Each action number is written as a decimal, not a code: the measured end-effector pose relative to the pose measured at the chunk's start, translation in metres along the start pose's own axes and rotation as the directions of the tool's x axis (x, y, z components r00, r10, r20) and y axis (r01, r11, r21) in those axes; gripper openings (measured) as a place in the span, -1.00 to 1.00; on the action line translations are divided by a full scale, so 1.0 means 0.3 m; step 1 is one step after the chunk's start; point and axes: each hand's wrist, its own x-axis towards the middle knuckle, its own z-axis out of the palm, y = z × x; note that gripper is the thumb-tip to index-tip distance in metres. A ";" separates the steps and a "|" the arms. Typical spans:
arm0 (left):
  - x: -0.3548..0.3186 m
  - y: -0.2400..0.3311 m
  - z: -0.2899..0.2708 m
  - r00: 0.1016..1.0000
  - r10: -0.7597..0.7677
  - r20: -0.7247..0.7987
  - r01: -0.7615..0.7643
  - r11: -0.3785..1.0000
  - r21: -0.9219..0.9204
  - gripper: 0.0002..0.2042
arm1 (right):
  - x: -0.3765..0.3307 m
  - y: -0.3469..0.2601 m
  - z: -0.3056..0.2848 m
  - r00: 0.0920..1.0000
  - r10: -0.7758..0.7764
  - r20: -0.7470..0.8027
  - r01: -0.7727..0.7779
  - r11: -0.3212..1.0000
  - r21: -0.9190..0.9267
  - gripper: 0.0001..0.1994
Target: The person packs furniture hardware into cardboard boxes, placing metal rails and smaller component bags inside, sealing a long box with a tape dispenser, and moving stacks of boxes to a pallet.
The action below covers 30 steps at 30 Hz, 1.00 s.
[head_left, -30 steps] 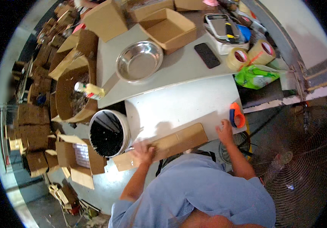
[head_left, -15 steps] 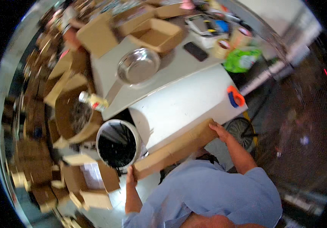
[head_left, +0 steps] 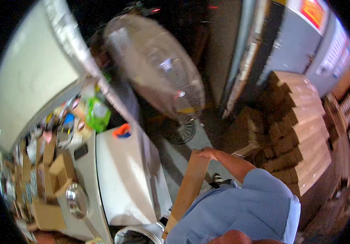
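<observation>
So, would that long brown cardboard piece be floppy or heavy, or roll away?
Probably stiff: the long cardboard piece looks straight with the right hand at its end. Perhaps light, being cardboard, though anything inside is hidden. It likely won't roll: its wide side looks flat.

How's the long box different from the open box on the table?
The long box is long and narrow, but the open box is stubbier and wider for its length. The right hand holds the long box by its far end, while the open box sits on the table. Both are brown cardboard.
</observation>
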 end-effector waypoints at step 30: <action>-0.528 -1.522 2.220 0.359 -0.737 0.573 -0.550 0.329 0.768 -0.23 | -1.117 1.130 -1.365 -0.105 0.074 -0.992 0.336 0.941 0.034 -0.23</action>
